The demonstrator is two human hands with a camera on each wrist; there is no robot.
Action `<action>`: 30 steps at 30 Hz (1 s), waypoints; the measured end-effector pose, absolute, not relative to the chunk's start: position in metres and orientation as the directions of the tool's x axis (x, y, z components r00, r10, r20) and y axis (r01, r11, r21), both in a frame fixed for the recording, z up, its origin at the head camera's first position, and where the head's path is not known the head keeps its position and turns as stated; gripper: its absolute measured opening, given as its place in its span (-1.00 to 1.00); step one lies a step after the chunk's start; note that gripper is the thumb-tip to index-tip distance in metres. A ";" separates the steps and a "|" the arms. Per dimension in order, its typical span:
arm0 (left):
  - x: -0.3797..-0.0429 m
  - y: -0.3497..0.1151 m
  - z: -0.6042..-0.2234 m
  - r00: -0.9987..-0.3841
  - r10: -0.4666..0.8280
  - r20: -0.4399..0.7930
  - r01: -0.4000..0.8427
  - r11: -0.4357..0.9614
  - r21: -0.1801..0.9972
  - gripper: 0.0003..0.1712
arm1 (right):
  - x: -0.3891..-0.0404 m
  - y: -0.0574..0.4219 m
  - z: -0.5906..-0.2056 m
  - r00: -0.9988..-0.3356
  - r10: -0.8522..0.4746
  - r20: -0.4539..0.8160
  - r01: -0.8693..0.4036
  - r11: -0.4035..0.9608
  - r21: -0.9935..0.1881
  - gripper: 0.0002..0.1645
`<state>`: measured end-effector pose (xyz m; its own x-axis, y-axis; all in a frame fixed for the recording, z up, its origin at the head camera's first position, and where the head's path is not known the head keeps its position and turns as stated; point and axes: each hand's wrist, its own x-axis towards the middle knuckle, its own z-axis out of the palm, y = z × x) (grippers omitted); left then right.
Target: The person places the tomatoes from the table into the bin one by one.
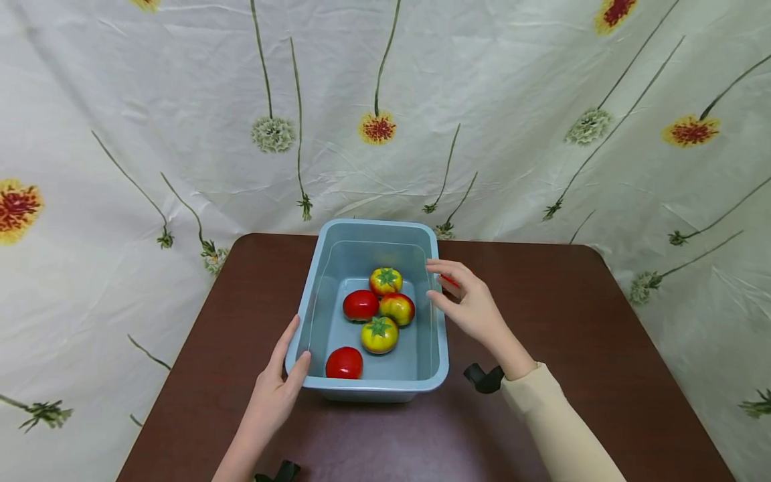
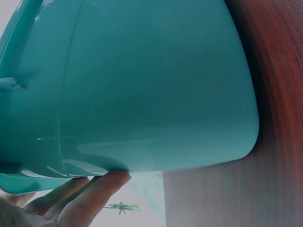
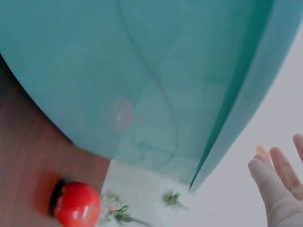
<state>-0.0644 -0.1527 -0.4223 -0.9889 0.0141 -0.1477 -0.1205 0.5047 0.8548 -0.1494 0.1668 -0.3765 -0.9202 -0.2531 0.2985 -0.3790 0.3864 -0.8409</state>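
A blue-grey plastic bin (image 1: 370, 385) stands on the table, its outer wall filling much of both wrist views. Inside lie several glossy, tomato-like round fruits: a red one (image 1: 344, 363) near the front, another red one further back, and yellow-red ones, two with green star-shaped tops, such as the front one (image 1: 379, 335). My left hand (image 1: 278, 385) rests against the bin's left side near the front corner, fingers fairly straight. My right hand (image 1: 472, 304) hovers by the right rim with spread fingers, holding nothing. Partly hidden behind it, a red fruit (image 3: 79, 204) sits on the table outside the bin.
The dark brown table (image 1: 572, 335) has rounded back corners. Behind it hangs a white cloth (image 1: 482, 87) printed with flowers. Black straps are around both wrists, the right one (image 1: 484, 379) just above a cream sleeve (image 1: 551, 422).
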 end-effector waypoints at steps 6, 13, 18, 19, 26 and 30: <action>-0.065 -0.152 -0.422 -0.988 0.013 -0.154 -0.127 0.503 0.855 -0.25 | -0.162 0.193 -0.386 -0.980 -0.096 0.177 -0.197 0.282 -0.939 -0.44; -0.065 -0.153 -0.421 -0.987 0.010 -0.160 -0.133 0.510 0.850 -0.25 | -0.168 0.212 -0.403 -0.999 -0.022 0.048 -0.053 0.323 -0.945 -0.42; -0.064 -0.152 -0.422 -0.985 0.005 -0.170 -0.143 0.512 0.847 -0.25 | -0.172 0.216 -0.417 -1.000 -0.012 0.001 -0.005 0.318 -0.948 -0.39; -0.065 -0.152 -0.422 -0.985 0.003 -0.171 -0.146 0.512 0.847 -0.25 | -0.174 0.217 -0.420 -1.000 -0.009 -0.001 -0.002 0.322 -0.947 -0.39; -0.065 -0.152 -0.421 -0.982 -0.004 -0.188 -0.163 0.511 0.844 -0.24 | -0.187 0.216 -0.440 -0.999 0.043 -0.009 0.025 0.377 -0.926 -0.39; -0.066 -0.152 -0.422 -0.980 -0.002 -0.201 -0.174 0.510 0.842 -0.23 | -0.195 0.217 -0.450 -0.998 0.061 -0.019 0.046 0.475 -0.879 -0.35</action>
<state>-0.0656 -0.1521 -0.4217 -0.9796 -0.0019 -0.2011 -0.1740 0.5098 0.8425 -0.1948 0.2169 -0.4501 -0.9980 0.0610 -0.0188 0.0456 0.4745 -0.8790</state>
